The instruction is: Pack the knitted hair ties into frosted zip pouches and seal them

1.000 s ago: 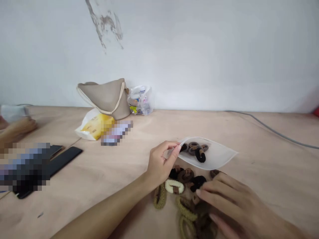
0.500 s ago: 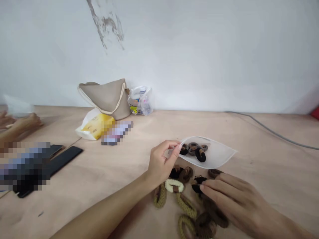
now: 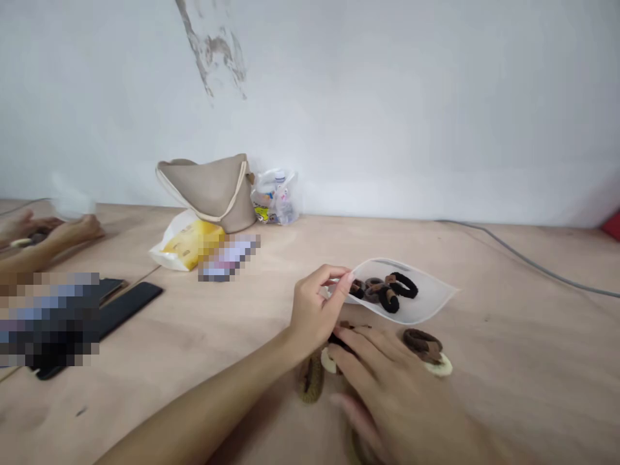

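Left hand point(image 3: 320, 310): is pinching the white bag point(image 3: 433, 300) at its left end;
Right hand point(image 3: 387, 378): is reaching over loose hair ties point(image 3: 310, 381) on the table point(image 3: 523, 349); grip is not showing, cannot tell;
Dark hair ties point(image 3: 405, 285): are lying inside the gaping bag.

Plenty is hidden here!
A cream loop point(image 3: 328, 360) is partly covered by the right hand point(image 3: 390, 374), whose thumb is blurred; a red object point(image 3: 612, 226) is cut off, and far left, a pale bag point(image 3: 73, 205) is smeared.
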The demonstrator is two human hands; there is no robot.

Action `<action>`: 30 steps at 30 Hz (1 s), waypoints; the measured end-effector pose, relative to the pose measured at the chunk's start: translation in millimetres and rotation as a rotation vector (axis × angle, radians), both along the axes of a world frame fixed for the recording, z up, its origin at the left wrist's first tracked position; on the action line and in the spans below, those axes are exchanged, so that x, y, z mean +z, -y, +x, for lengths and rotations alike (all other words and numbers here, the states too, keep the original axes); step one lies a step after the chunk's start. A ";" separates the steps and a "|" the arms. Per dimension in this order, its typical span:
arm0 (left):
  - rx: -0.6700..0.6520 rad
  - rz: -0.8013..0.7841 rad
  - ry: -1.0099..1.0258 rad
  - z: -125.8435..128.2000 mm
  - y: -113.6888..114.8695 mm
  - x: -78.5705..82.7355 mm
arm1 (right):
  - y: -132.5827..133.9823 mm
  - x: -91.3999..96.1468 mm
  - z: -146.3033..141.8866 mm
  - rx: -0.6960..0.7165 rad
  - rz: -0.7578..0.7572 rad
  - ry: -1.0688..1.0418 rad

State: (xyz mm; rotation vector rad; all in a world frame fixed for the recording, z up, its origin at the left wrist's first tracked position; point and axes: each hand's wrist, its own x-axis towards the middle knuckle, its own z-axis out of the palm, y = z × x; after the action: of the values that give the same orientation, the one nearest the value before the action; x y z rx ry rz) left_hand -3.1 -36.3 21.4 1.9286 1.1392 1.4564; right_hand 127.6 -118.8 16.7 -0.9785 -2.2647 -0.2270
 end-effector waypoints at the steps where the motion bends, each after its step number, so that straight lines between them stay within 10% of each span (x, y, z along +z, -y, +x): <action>1: 0.003 0.004 0.003 0.5 0.0 1.7 | -1.6 -2.9 -9.5 -0.041 -0.042 0.014; 8: 0.003 0.011 -0.019 0.4 -0.9 4.2 | -7.7 -14.6 -21.1 -0.198 -0.205 0.100; 19: 0.003 -0.030 0.015 -2.7 -2.7 3.9 | 13.8 9.6 22.0 0.055 0.266 0.002; 24: 0.011 -0.029 0.007 -3.6 -1.7 2.2 | 4.1 17.3 40.4 -0.114 0.228 -0.012; 30: 0.033 0.004 -0.040 -5.1 -2.5 -0.1 | 16.1 -7.2 81.7 0.058 0.188 -0.070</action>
State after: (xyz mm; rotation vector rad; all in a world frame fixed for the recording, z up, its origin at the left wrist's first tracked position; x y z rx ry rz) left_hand -8.2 -33.9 21.3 1.9587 1.1919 1.4445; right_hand 209.3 -134.9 9.5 -0.8103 -2.1605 -0.3674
